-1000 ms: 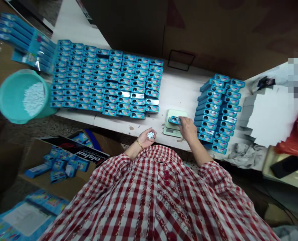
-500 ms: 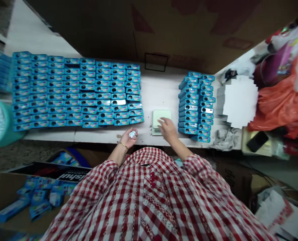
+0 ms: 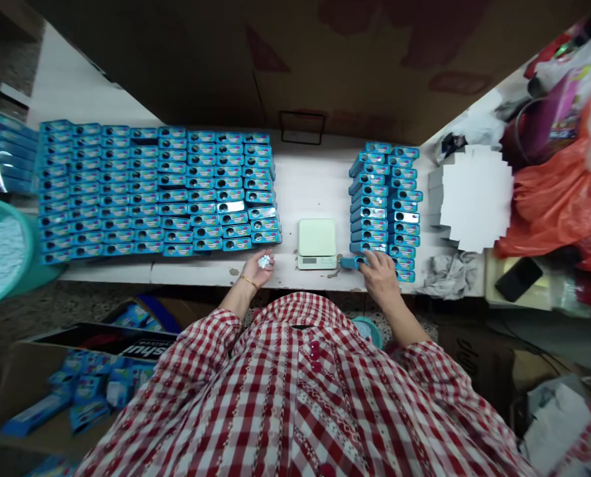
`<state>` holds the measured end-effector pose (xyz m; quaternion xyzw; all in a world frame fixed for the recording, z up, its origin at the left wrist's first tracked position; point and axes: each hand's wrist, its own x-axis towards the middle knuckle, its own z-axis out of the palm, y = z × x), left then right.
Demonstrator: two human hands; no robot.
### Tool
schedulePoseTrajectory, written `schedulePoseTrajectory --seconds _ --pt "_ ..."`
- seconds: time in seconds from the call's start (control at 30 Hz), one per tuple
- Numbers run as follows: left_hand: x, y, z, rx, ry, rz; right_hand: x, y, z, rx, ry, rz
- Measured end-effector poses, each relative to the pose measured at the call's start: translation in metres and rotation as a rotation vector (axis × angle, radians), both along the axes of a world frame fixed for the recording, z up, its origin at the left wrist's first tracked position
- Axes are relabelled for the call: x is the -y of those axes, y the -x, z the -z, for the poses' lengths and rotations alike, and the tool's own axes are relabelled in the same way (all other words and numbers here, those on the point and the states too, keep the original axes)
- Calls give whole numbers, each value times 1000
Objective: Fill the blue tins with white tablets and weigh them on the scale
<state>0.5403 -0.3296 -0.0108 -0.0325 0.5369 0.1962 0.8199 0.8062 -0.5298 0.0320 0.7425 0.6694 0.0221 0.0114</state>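
Observation:
My left hand (image 3: 257, 266) is cupped palm up at the table's front edge, holding a small heap of white candies (image 3: 264, 261). My right hand (image 3: 379, 271) rests at the near end of the right stack of blue tins (image 3: 385, 202), its fingers on one blue tin (image 3: 351, 262) lying beside the stack. Between my hands sits a pale green scale (image 3: 317, 242) with nothing on its platform. A large block of blue tins (image 3: 156, 192) in rows fills the table to the left.
A teal bucket of white candies (image 3: 0, 255) stands at far left. A cardboard box with blue tins (image 3: 71, 391) sits on the floor below. White cartons (image 3: 469, 195), a grey rag (image 3: 449, 273), a phone (image 3: 518, 278) and orange bags (image 3: 554, 205) lie to the right.
My right hand took the tin off the scale and moved right to the foot of the right stack. The scale platform is now bare. My left hand stayed cupped with the candies.

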Motion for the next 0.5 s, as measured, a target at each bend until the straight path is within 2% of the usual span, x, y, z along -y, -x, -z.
schedulePoseTrajectory --seconds 0.13,0.23,0.3,0.4,0.5 --pt "24 -10 -6 49 40 34 -48 34 -17 -91 48 -178" --pt "34 -15 -7 71 71 55 -89 55 -11 -108 110 -261" --pt "35 -13 -8 85 75 58 -104 60 -2 -118 117 -276" --pt "33 -5 -11 93 60 35 -102 52 8 -202 12 -220" --pt "31 3 -14 74 58 0 -79 31 13 -347 -158 13"
